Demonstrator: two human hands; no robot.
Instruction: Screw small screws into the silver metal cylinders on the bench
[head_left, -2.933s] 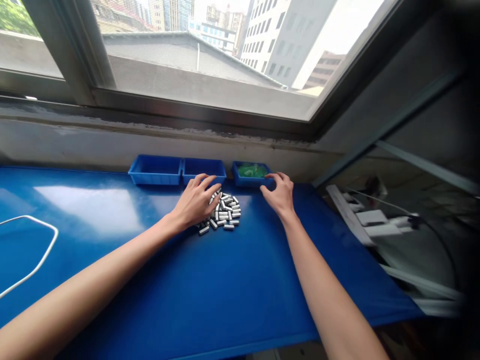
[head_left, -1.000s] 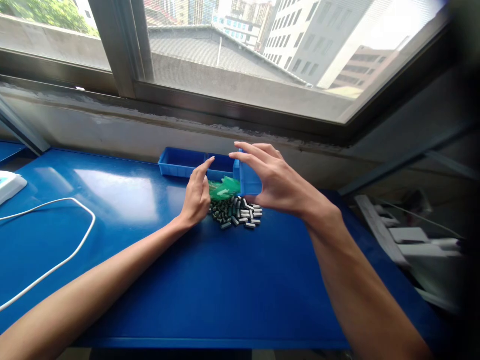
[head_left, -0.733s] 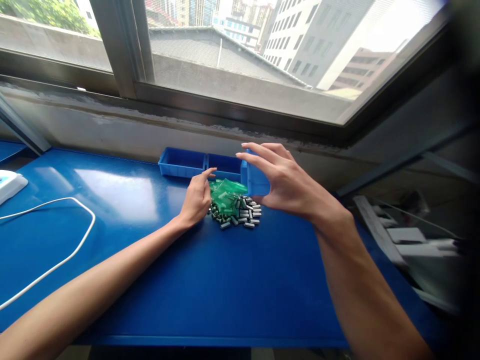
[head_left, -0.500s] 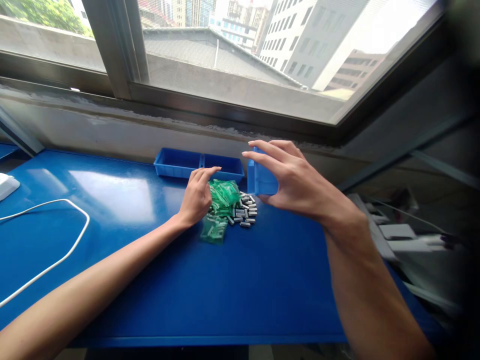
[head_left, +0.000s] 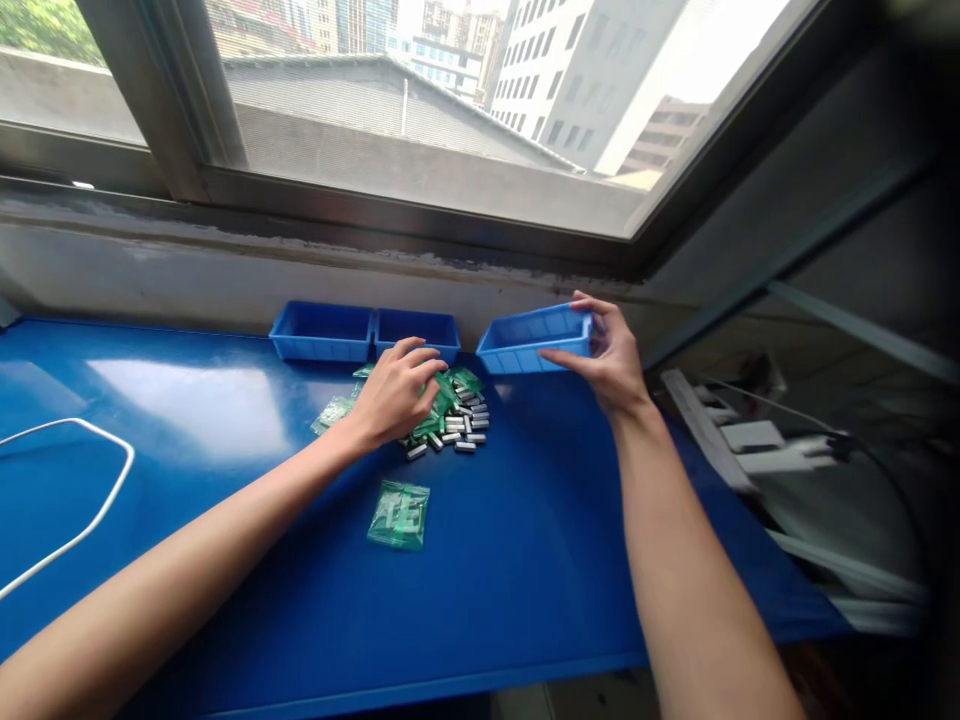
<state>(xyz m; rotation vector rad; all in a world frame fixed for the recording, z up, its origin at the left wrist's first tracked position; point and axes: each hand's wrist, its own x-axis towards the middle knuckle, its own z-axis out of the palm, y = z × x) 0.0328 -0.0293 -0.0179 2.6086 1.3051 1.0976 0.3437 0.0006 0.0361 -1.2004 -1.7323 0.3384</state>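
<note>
My right hand (head_left: pixel 611 355) grips the right end of a blue plastic bin (head_left: pixel 525 360), thumb on the near side and fingers behind. The bin's mouth faces up, its right end a little higher; I cannot tell whether its left end touches the table. My left hand (head_left: pixel 401 390) is over a pile of green clear packets (head_left: pixel 450 390), fingers bent and slightly apart, with no object visible in them. Short silvery metal cylinders (head_left: pixel 465 425) lie loose at the pile's right. One green packet (head_left: pixel 399 515) lies flat nearer me, small pieces showing through it.
Two blue bins (head_left: pixel 322 348) stand end to end along the wall beneath the window. A white cable (head_left: pixel 112 490) curves over the blue table (head_left: pixel 525 580) at the left. White and grey items (head_left: pixel 765 440) sit beyond the table's right edge, near a metal frame bar.
The bin in my right hand has swung from on end to nearly level. My left hand has shifted over the pile, where packets are more spread out. One packet now lies apart, nearer me.
</note>
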